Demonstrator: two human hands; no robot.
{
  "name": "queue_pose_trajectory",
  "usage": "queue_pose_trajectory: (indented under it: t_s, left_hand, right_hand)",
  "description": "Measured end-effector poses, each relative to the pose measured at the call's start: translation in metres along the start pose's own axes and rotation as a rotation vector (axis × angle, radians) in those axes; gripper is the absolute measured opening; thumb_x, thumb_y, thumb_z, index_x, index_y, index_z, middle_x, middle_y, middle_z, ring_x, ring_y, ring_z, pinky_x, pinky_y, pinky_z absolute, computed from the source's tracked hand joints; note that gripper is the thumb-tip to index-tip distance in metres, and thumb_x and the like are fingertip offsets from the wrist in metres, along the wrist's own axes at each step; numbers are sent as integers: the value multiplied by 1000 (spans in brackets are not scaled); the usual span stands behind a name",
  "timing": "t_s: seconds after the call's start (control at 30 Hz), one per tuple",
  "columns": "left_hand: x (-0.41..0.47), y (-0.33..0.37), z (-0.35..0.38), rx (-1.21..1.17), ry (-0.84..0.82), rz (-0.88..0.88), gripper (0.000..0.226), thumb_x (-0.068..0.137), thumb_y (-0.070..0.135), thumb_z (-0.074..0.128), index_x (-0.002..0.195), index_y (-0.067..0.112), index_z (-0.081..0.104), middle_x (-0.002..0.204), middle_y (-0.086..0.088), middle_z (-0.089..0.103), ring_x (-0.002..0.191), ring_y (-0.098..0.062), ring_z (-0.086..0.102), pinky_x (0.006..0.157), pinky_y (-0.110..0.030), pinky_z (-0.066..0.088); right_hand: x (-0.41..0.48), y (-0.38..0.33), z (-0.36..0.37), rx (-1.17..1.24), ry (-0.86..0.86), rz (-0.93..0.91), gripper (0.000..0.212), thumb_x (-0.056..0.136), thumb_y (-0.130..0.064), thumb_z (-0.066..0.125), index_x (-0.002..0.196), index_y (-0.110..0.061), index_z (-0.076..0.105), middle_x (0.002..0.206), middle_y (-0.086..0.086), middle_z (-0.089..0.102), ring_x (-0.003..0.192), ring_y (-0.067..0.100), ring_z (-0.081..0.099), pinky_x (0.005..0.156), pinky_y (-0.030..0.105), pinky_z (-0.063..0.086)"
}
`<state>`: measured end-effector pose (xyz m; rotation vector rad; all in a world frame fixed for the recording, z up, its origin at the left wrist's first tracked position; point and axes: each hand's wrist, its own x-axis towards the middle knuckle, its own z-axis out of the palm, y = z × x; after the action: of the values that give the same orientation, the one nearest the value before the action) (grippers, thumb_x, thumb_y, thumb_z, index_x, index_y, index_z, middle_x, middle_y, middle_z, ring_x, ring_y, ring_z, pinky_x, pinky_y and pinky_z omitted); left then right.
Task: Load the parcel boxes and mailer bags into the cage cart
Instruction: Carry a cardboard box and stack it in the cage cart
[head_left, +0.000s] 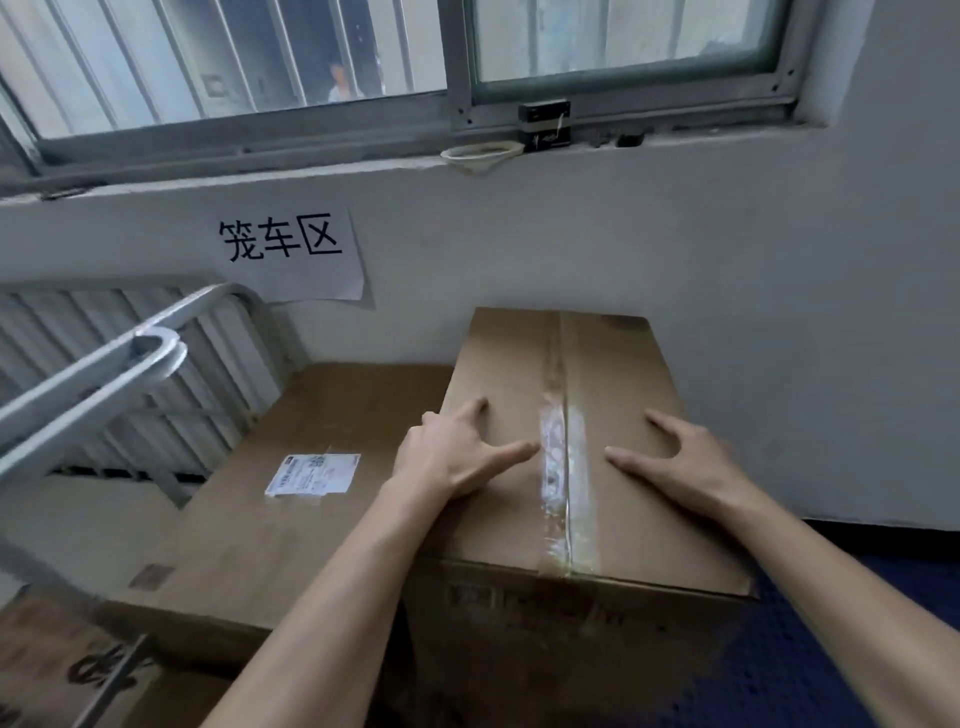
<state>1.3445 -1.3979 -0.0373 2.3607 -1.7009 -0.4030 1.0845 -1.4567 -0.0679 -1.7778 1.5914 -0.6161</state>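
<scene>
Parcel box (618, 374), taped, sits at 3 o'clock of lower labelled box (322, 415), just beside it; cage cart grille (52, 332) at 9 o'clock. Left hand (452, 457), right hand (685, 467): grip released, fingers spread flat on its top, likely pressing it square.

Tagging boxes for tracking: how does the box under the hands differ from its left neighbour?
The taped box stands higher than labelled box. Taped box shows a tape seam on top; labelled box a white shipping label. The left hand and right hand rest on taped box; labelled box is untouched. Both brown cardboard.
</scene>
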Motion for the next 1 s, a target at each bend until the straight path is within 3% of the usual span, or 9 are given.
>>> queue_pose_trajectory:
  t_s: [0.23,0.43,0.6,0.73,1.0]
  left_hand:
    - [-30,43,-213,37,-13,2,105,61,97,45,151,45,31,137,-19,54,120,-40,55,99,-43,47]
    - [-75,63,-362,34,71,19,96,71,90,50,152,45,26,131,-19,52,113,-39,57,96,-44,48]
    - [-111,66,-444,-22,174,-46,87,79,83,50,153,48,20,130,-21,51,115,-41,56,98,-45,44]
    - [-130,61,-497,-50,237,-80,89,78,82,52,153,50,19,131,-19,50,117,-42,55,100,-45,44]
    - [-150,0,-564,-8,211,-46,101,72,88,53,156,47,14,138,-16,46,125,-39,50,105,-47,43]
  right_hand:
    - [-43,-174,-127,-22,-86,1,104,66,-72,76,153,-30,39,157,0,40,142,23,40,113,32,32]
    - [-71,-307,-217,-25,-68,-59,108,61,-73,79,153,-33,38,152,5,47,138,25,44,115,37,35]
    - [-86,-395,-265,-151,-44,-144,111,56,-83,72,152,-43,34,144,8,50,132,28,46,108,38,38]
    - [-94,-452,-286,-203,-9,-244,112,54,-86,70,152,-42,36,143,6,55,130,28,48,107,38,40]
    - [-125,-525,-255,-215,23,-296,119,46,-93,62,150,-40,40,145,6,54,131,29,50,105,41,44]
